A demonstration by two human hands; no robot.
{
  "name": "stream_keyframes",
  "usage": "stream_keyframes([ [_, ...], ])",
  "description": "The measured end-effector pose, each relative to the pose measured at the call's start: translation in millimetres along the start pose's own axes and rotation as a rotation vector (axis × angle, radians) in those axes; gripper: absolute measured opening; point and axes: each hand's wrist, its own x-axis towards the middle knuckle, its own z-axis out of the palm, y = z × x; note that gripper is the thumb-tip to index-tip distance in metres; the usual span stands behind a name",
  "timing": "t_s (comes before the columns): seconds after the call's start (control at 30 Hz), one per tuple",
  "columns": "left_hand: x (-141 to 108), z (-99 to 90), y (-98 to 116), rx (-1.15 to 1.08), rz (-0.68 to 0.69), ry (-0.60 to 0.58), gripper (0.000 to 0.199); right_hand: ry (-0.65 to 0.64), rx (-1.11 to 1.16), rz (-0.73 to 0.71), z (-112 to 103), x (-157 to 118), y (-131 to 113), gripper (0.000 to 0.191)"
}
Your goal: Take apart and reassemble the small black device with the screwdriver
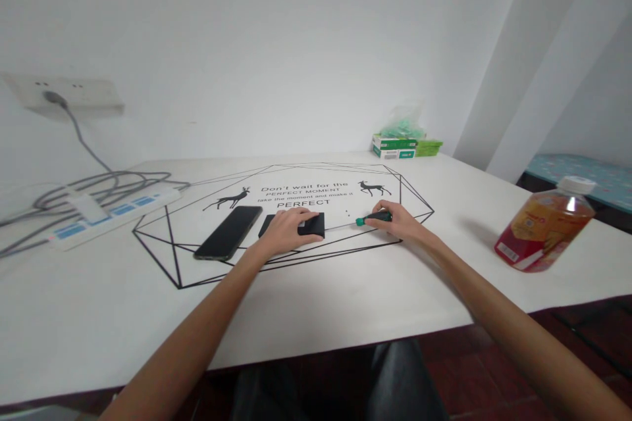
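A small black box-like device (pixel 316 224) lies on the white printed table, and my left hand (pixel 286 231) is closed over its middle, covering part of it. In my right hand (pixel 397 221) is a screwdriver (pixel 378 217) with a black and green handle, held with the fingers pinched round it. Its thin metal shaft points left, and the tip meets or nearly meets the device's right end; contact is too small to tell. Two tiny dark specks, perhaps screws, rest on the table just above the shaft. A black smartphone (pixel 228 232) lies left of my left hand.
A bottle (pixel 543 223) with a white cap stands at the right. Green and white boxes (pixel 394 147) with a plastic bag on top sit at the back right. On the left are a power strip (pixel 116 216) and coiled grey cables (pixel 106 181), with one plugged into the wall socket (pixel 66 92).
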Motion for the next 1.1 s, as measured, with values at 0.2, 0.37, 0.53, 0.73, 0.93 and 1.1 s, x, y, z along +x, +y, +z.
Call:
stream_keyframes([
  [0.2,-0.2,-0.6,0.1,-0.004,0.007,-0.001,0.063,-0.023,-0.157,-0.084,3.9,0.6,4.6,0.052],
  [0.37,-0.3,-2.7,2.3,0.001,-0.004,-0.008,0.061,-0.070,-0.004,-0.044,3.1,0.0,6.7,0.043],
  [0.53,-0.7,-2.9,1.3,-0.003,0.009,-0.010,0.062,-0.011,-0.118,-0.061,1.4,-0.1,4.4,0.045],
  [0.73,-0.3,-0.7,-1.0,0.000,0.016,0.007,0.063,-0.040,0.045,-0.042,1.5,-3.1,0.0,0.041],
  [0.93,0.0,-1.5,0.0,-0.001,0.009,-0.005,0.062,-0.059,0.084,0.041,1.1,-5.8,-0.5,0.044],
  [1.1,-0.4,-2.0,-0.1,0.011,0.014,-0.012,0.062,-0.036,-0.067,-0.074,3.2,-4.8,2.5,0.049],
])
